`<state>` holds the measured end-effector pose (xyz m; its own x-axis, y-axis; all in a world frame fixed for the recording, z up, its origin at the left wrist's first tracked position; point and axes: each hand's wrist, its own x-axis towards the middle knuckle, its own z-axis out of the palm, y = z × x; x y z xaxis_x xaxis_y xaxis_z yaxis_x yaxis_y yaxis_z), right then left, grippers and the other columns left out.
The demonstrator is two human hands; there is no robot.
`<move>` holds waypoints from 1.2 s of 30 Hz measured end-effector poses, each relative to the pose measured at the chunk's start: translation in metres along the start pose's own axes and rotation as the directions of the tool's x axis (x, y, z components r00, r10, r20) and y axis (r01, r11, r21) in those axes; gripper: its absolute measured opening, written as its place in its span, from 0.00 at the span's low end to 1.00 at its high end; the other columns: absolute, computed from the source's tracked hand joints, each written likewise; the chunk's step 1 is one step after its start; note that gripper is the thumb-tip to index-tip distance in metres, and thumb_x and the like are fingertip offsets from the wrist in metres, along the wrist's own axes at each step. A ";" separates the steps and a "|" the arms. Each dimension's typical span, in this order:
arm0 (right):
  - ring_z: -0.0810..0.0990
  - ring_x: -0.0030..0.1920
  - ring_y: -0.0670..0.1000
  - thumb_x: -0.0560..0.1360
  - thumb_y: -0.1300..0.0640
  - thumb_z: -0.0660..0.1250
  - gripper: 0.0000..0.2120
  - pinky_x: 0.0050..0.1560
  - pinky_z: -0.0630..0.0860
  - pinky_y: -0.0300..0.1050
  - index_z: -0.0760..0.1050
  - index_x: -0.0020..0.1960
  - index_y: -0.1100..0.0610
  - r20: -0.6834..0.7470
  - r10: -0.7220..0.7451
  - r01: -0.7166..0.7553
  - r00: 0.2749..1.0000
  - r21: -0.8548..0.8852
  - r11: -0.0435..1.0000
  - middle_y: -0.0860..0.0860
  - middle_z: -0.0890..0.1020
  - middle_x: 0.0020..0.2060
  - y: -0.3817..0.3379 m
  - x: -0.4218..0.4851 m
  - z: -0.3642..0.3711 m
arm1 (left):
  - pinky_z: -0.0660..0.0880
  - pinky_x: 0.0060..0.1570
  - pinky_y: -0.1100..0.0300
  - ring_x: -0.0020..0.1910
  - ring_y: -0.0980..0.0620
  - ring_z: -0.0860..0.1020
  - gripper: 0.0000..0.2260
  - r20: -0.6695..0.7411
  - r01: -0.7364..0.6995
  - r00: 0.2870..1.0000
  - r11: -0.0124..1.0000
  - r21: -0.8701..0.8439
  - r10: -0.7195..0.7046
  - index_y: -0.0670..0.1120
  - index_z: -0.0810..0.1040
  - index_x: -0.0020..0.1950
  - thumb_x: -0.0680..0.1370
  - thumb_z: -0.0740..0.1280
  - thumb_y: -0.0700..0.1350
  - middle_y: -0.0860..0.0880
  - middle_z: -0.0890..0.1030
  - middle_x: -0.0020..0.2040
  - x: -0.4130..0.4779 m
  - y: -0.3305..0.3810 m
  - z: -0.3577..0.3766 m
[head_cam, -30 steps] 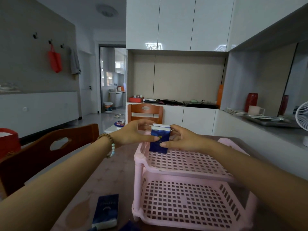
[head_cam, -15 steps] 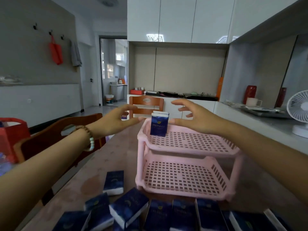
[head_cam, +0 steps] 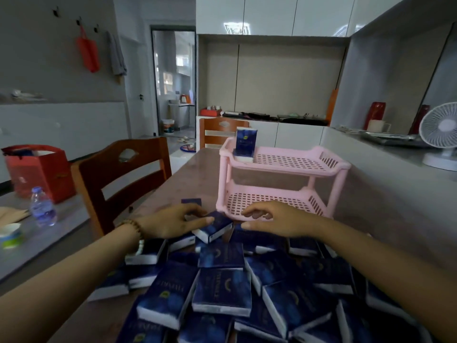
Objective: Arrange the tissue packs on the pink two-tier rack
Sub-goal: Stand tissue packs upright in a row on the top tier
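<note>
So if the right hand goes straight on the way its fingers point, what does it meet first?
Probably the tilted tissue pack held by the left hand; the right hand points left at it, though depth is unclear.

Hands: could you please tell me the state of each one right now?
Left hand: grip closed on a tilted tissue pack.
Right hand: open, fingers loosely curled, holding nothing.

Left wrist wears 1 brown, perhaps part-pale, bead bracelet [head_cam: 135, 230].
</note>
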<state>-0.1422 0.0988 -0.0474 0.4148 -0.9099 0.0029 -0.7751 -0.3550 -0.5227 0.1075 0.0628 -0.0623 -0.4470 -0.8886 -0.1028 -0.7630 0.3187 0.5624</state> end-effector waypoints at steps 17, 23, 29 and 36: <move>0.79 0.54 0.48 0.74 0.46 0.67 0.15 0.59 0.73 0.42 0.80 0.56 0.52 -0.117 0.013 0.007 0.993 0.165 0.986 0.48 0.83 0.52 0.007 0.018 -0.012 | 0.74 0.49 0.64 0.51 0.55 0.78 0.18 0.046 0.003 0.999 0.999 -0.041 -0.001 0.47 0.76 0.56 0.72 0.69 0.56 0.51 0.80 0.53 0.012 -0.002 -0.002; 0.80 0.54 0.52 0.68 0.36 0.67 0.22 0.62 0.73 0.50 0.82 0.53 0.50 0.113 0.122 -0.121 0.986 -0.012 0.993 0.49 0.83 0.52 0.013 0.015 -0.016 | 0.74 0.41 0.70 0.50 0.58 0.79 0.10 0.083 -0.023 0.995 0.963 -0.267 0.047 0.47 0.74 0.51 0.73 0.71 0.46 0.52 0.81 0.51 0.015 0.004 -0.002; 0.79 0.54 0.50 0.69 0.44 0.72 0.19 0.60 0.74 0.46 0.77 0.53 0.54 0.204 0.189 -0.204 0.961 0.055 0.977 0.49 0.81 0.53 0.024 0.016 0.009 | 0.77 0.46 0.62 0.54 0.50 0.79 0.12 0.031 -0.075 0.996 0.947 -0.311 0.089 0.45 0.72 0.55 0.74 0.70 0.42 0.46 0.79 0.55 0.018 0.001 -0.003; 0.79 0.58 0.58 0.68 0.59 0.75 0.19 0.62 0.74 0.54 0.65 0.49 0.55 0.096 0.087 -0.113 0.992 0.320 0.941 0.56 0.81 0.55 0.022 0.014 0.008 | 0.78 0.44 0.60 0.53 0.52 0.77 0.15 -0.218 -0.141 0.975 0.852 -0.504 0.032 0.49 0.72 0.58 0.74 0.69 0.39 0.51 0.75 0.53 0.011 0.006 -0.015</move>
<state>-0.1497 0.0800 -0.0653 0.3898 -0.9124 -0.1245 -0.6236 -0.1620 -0.7648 0.1050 0.0497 -0.0476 -0.3586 -0.9285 0.0969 -0.3521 0.2306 0.9071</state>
